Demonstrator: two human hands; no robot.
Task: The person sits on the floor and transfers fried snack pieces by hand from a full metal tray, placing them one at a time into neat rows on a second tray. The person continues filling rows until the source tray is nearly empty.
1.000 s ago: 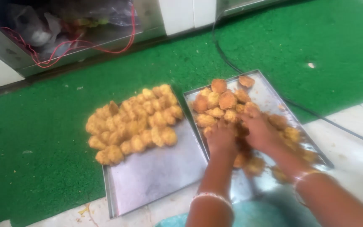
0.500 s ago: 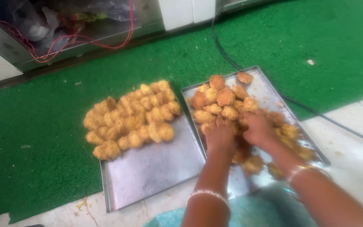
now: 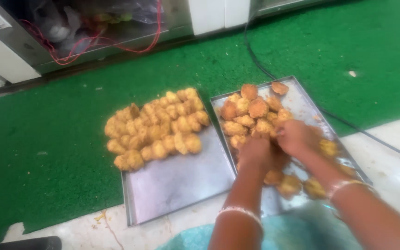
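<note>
I see both hands down on the right tray (image 3: 302, 99), mid-tray among the fried pieces (image 3: 251, 113). Left hand (image 3: 255, 153) is knuckles up, fingers curled down onto pieces under it; can't tell if it grips any. Right hand (image 3: 297, 138) sits just beside it, fingertips pinched narrow at a piece near the heap at the far end. More pieces lie near the tray's near edge. Left tray (image 3: 181, 180) carries its own pile (image 3: 156, 127) at the far end, well apart from the fingers. Both trays sit on green mat (image 3: 47, 153).
</note>
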